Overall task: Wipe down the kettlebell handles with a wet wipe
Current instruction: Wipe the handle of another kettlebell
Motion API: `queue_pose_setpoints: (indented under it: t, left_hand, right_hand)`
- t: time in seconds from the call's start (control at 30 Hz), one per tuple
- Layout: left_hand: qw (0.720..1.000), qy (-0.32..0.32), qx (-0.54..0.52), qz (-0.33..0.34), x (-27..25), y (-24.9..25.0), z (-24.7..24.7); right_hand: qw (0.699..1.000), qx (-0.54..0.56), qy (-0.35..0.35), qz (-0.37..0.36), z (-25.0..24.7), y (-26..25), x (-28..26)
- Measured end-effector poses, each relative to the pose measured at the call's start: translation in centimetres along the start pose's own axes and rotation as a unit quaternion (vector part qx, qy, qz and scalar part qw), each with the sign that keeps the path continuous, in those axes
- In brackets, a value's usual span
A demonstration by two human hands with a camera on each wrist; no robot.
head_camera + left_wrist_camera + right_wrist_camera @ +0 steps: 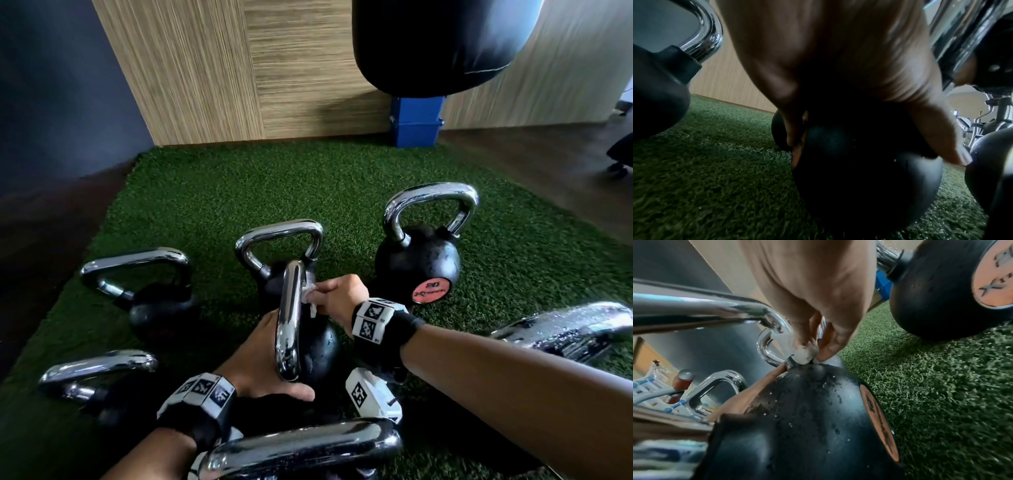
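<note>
On the green turf, the middle kettlebell (318, 353) has a black ball and a chrome handle (289, 318) seen edge-on. My left hand (260, 359) grips it from the left, thumb under the handle's near end. In the left wrist view the fingers (795, 129) and the thumb curl over the top of the ball (859, 178). My right hand (322, 294) pinches a bunched white wet wipe (308, 294) against the handle's far leg. In the right wrist view the wipe (803, 355) sits where the handle (694, 309) meets the wet ball (807, 426).
Several other kettlebells ring the middle one: left (161, 308), behind (277, 246), right with a red label (418, 263), near left (96, 373), bottom (301, 448), far right (565, 329). A black punching bag (438, 44) hangs above a blue box (416, 123).
</note>
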State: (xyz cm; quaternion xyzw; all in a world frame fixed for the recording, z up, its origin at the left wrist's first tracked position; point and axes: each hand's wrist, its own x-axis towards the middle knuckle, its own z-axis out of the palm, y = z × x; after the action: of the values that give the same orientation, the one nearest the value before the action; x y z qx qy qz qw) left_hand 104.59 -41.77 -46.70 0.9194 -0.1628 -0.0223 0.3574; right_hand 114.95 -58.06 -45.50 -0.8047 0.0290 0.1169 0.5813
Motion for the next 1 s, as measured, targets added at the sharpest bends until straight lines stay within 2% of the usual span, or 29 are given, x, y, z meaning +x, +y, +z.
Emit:
queue_pose_setpoints:
  t: [0.13,0.23,0.3,0.5,0.63,0.77,1.0]
  left_hand:
    - [1.0,-0.001,-0.026,0.013,0.1,-1.1,0.1]
    - [1.0,0.001,-0.031,-0.003,0.0,-1.8,0.2]
    - [0.999,0.0,-0.029,-0.013,0.1,-1.9,0.3]
    - [0.997,-0.02,-0.05,-0.047,0.7,-1.3,-0.2]
    - [0.997,-0.022,-0.05,-0.059,0.8,-1.4,-0.5]
    - [0.994,-0.027,-0.057,-0.094,0.9,-1.6,-0.7]
    - [0.993,-0.057,-0.07,-0.078,1.8,-1.7,-1.2]
  right_hand:
    - [0.999,0.014,0.006,0.041,0.5,-1.0,0.4]
    - [0.998,0.02,0.05,-0.016,0.4,-1.7,0.3]
    - [0.996,0.034,0.056,-0.054,0.3,-1.7,-0.3]
    - [0.995,0.01,0.077,-0.06,0.1,-2.3,-0.9]
    - [0.982,-0.001,0.124,-0.146,-0.5,-3.9,-1.0]
    - [0.967,-0.029,0.137,-0.214,-0.6,-3.6,-2.1]
    - [0.945,-0.118,0.079,-0.296,-2.2,-5.5,-2.6]
